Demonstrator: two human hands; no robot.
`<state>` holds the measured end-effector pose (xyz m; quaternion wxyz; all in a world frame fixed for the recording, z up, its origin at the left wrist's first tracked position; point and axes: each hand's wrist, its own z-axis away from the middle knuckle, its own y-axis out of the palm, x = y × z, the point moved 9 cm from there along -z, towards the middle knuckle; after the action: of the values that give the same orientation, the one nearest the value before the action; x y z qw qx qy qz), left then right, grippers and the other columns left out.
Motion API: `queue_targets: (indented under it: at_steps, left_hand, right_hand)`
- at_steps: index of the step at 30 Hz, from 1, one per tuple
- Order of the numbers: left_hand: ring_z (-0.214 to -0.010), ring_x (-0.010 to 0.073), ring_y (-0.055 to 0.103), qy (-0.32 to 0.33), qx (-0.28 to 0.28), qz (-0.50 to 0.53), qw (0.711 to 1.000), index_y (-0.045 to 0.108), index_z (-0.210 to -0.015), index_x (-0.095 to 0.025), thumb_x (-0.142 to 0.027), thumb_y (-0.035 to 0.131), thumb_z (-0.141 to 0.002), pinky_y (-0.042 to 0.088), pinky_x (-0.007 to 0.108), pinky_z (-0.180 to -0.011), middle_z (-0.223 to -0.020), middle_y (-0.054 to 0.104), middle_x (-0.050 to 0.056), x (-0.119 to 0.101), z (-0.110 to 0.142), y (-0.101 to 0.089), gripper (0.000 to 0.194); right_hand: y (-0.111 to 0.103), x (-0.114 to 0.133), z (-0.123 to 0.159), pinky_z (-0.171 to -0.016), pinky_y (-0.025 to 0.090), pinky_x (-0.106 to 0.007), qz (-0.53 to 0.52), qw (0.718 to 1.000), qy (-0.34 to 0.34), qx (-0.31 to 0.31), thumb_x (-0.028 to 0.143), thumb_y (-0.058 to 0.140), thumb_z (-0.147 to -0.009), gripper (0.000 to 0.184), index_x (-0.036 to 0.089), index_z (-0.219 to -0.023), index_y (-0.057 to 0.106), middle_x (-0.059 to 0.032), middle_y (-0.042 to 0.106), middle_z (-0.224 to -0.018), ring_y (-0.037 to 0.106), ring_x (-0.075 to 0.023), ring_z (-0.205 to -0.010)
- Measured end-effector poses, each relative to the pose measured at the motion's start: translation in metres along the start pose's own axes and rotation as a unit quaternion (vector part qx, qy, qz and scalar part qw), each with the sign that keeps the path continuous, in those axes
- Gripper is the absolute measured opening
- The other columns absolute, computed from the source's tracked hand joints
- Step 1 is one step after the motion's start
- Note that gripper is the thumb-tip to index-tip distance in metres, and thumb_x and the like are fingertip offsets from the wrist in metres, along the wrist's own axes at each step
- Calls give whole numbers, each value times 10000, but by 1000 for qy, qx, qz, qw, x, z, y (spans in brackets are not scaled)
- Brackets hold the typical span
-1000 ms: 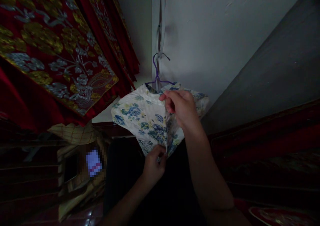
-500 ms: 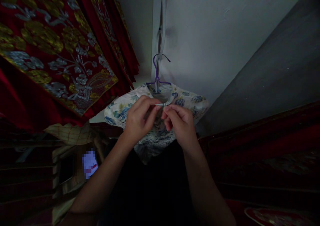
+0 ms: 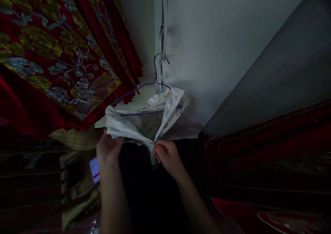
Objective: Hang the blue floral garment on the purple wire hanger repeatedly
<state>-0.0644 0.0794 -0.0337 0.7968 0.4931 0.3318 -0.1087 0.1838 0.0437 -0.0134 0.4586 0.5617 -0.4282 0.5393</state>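
Note:
A white floral shirt (image 3: 126,128) hangs partly off a purple wire hanger (image 3: 144,85). The hanger's left arm is bare, and its right shoulder is still inside the cloth. At the shirt's left shoulder, my left hand (image 3: 110,149) is closed on the fabric, with its fingertips partly hidden behind it. My right hand (image 3: 167,154) pinches the front of the shirt where the two neck edges meet, and a crumpled strip of cloth dangles beside its fingers. Between the neck edges the shirt gapes wide, showing the hanger's lower bar across it.
The hanger hooks onto a white strap (image 3: 162,27) running down the wall (image 3: 219,37). Red embroidered cloth (image 3: 59,54) hangs at the left. Below it, a lit phone (image 3: 94,170) lies beside a dark rectangular object (image 3: 74,174). Dark red fabric (image 3: 284,134) stretches along the right.
My hands have moved apart and down from the collar, the left hand going out to the shirt's shoulder. The shirt's neck has spread, and its left shoulder has come off the hanger.

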Motion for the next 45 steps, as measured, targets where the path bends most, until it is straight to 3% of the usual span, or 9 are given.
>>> queue_targets:
  at_steps: [4, 14, 20, 24, 28, 32, 37, 42, 45]
  left_hand:
    - [-755, 178, 699, -32, 6, -26, 999, 661, -760, -184, -209, 563, -848, 548, 305, -768, -770, 734, 37, 58, 10, -16, 133]
    - [-802, 158, 626, -3, 194, -43, 980, 658, -847, -188, -355, 777, -788, 495, 246, -745, -888, 668, 11, 80, 88, 75, 213]
    - [-946, 218, 625, 90, 411, -246, 873, 709, -861, -203, -415, 694, -909, 500, 300, -816, -1040, 654, 73, 77, 152, 133, 218]
    - [-1077, 251, 628, 242, 408, -379, 794, 770, -948, -218, -310, 662, -942, 480, 358, -976, -1094, 676, 96, 53, 152, 152, 143]
    - [-1186, 285, 606, 216, 422, -384, 792, 737, -1203, -242, -395, 617, -964, 450, 388, -1053, -1240, 678, 111, 54, 127, 148, 308]
    - [-992, 289, 675, 64, 518, -439, 732, 702, -1291, -202, -580, 482, -987, 513, 370, -910, -1070, 743, 130, 93, 113, 125, 533]
    - [-1044, 280, 673, 120, 578, -556, 585, 733, -1152, -187, -457, 607, -960, 493, 375, -960, -1127, 746, 105, 112, 114, 102, 355]
    - [-853, 195, 672, 149, 525, -577, 608, 704, -970, -166, -328, 533, -1002, 500, 288, -818, -944, 741, 47, 105, 102, 100, 238]
    - [-665, 157, 601, 187, 485, -596, 612, 618, -741, -159, -388, 491, -1016, 445, 246, -657, -703, 638, 15, 92, 100, 112, 380]
  right_hand:
    - [9, -2, 5, -444, 272, -229, 13, 999, 6, 29, 349, 491, -794, 268, 205, -572, 536, 40, 433, -457, 399, -94, -417]
    - [-43, -23, 1, -663, 458, -290, -36, 985, -29, -163, 600, 529, -843, 438, 213, -643, 573, -30, 569, -659, 530, -179, -682]
    - [-35, -14, 1, -959, 513, -388, -154, 983, -1, -100, 859, 463, -801, 701, 244, -1049, 690, -107, 710, -1141, 635, -282, -1130]
    - [-21, 4, 15, -912, 539, -410, -193, 981, 0, 19, 937, 403, -770, 854, 237, -1176, 676, -124, 714, -1106, 663, -299, -1080]
    - [-20, 24, 29, -798, 545, -325, -84, 991, -7, 104, 505, 811, -756, 549, 224, -1205, 664, -55, 715, -991, 665, -213, -852]
    - [-40, 45, 29, -526, 410, -215, 83, 989, -20, 121, 206, 686, -794, 53, 172, -753, 684, 17, 606, -652, 499, -113, -566]
    - [-68, 89, 25, -553, 439, -215, 170, 969, -122, 129, 156, 682, -785, 61, 178, -761, 734, 1, 669, -672, 589, -130, -604]
    - [-81, 90, -28, -672, 541, -277, 127, 979, -160, 23, 241, 719, -799, 627, 224, -1406, 566, -25, 740, -866, 678, -182, -724]
    - [-69, 66, -90, -907, 540, -350, 147, 975, -166, 2, 267, 566, -856, 600, 236, -1454, 524, -32, 740, -987, 686, -204, -896]
